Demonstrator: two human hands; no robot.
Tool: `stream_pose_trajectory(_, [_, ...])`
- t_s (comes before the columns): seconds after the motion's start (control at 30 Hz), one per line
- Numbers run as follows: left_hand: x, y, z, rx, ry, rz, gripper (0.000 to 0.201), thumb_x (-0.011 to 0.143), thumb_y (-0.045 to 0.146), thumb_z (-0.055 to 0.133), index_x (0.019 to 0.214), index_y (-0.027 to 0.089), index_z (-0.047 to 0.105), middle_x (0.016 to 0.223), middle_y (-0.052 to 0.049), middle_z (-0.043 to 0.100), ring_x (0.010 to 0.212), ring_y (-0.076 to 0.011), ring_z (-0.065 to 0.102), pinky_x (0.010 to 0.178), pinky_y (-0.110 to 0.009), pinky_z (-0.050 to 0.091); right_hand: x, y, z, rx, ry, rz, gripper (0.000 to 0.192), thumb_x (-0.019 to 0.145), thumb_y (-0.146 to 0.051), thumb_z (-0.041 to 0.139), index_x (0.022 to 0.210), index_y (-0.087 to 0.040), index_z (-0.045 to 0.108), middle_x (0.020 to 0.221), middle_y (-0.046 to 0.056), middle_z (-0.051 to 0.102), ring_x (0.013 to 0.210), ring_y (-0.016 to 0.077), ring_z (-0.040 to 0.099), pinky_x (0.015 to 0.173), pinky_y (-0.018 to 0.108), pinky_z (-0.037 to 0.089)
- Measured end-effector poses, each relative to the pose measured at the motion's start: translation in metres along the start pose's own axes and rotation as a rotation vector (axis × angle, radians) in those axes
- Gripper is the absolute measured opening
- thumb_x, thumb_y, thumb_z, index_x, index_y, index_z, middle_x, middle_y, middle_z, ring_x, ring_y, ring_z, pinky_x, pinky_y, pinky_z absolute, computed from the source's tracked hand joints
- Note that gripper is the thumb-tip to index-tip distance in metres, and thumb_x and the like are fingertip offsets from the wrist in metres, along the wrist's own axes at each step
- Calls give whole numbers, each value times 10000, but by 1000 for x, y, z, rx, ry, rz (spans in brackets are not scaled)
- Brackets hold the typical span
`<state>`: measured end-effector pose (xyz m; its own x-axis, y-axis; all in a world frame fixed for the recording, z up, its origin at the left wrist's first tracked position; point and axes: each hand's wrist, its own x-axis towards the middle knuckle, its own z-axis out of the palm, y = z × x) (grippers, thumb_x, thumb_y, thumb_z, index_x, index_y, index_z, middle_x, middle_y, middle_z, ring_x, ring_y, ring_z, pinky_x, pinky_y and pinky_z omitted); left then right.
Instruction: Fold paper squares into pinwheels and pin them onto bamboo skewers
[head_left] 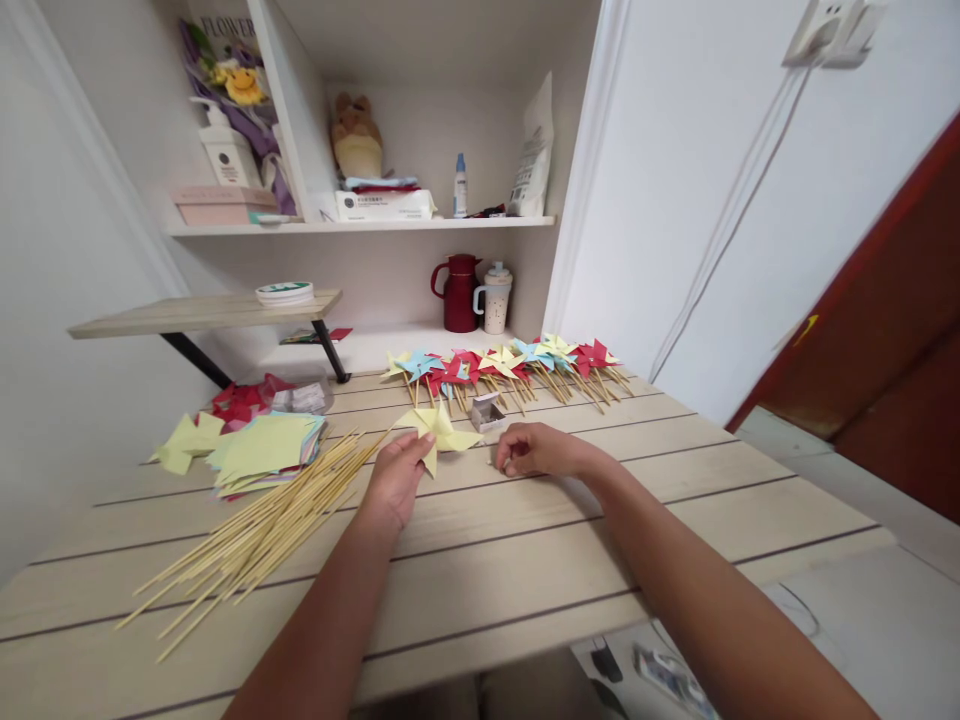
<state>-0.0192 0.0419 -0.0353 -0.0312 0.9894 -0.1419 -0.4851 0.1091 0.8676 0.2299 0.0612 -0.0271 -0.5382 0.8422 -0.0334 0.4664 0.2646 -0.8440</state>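
We see the left hand (396,478) resting on the table (525,560), its fingers closed in a light grip on the edge of a yellow pinwheel (441,430) that lies flat on the boards. The right hand (529,450) sits just beside the pinwheel, fingertips pinched together, possibly on a small pin; it is too small to tell. A small box (487,411) stands just behind the pinwheel. Finished pinwheels (510,365) lie in a row farther back. To the left lie sticks (262,530) and stacked paper (262,450).
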Motion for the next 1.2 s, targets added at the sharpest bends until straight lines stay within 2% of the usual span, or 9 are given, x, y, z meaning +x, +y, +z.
stream_pose_trajectory(0.3, [0,-1,0,3,18,-1,223,658,118,825,845,133,704,850,-73,735,751,-123,656,805,-250,497,1,-3,3,-32,20,-18,105,648,-218,687,738,-188,731,746,13,657,675,134,537,597,232,411])
stream_pose_trajectory(0.5, [-4,2,4,10,32,15,215,634,139,838,807,130,710,798,-58,718,723,-123,644,787,-253,492,5,3,7,-33,64,-21,83,665,-220,665,715,-180,719,712,17,651,638,134,532,573,237,406])
stream_pose_trajectory(0.63, [-5,1,4,27,78,45,191,636,166,830,782,133,711,797,-53,714,720,-119,635,771,-243,476,6,2,7,-33,129,-50,88,700,-237,654,733,-177,709,751,41,677,702,165,585,634,264,448])
stream_pose_trajectory(0.8, [-4,-3,-1,66,153,80,273,603,228,848,827,152,711,804,-23,707,741,-125,633,738,-239,438,0,-19,4,-3,305,-106,113,752,-288,652,729,-185,691,809,46,691,789,189,617,732,300,470])
stream_pose_trajectory(0.93, [-5,-1,0,82,156,96,266,581,243,855,788,150,717,804,-24,711,757,-135,627,732,-240,427,0,-26,5,86,367,-114,153,750,-335,671,772,-184,680,833,42,692,815,190,618,776,316,465])
stream_pose_trajectory(1.1, [-9,6,5,109,207,76,193,605,205,840,739,152,712,748,-18,701,673,-119,593,678,-241,419,4,-7,6,81,254,22,116,654,-273,705,700,-169,682,680,16,647,659,154,562,629,268,427])
stream_pose_trajectory(1.2, [-11,8,8,109,234,37,183,635,175,827,774,152,711,775,-20,702,673,-107,592,692,-241,427,5,1,8,98,202,50,146,616,-244,712,742,-171,705,663,-2,632,610,128,536,587,247,408])
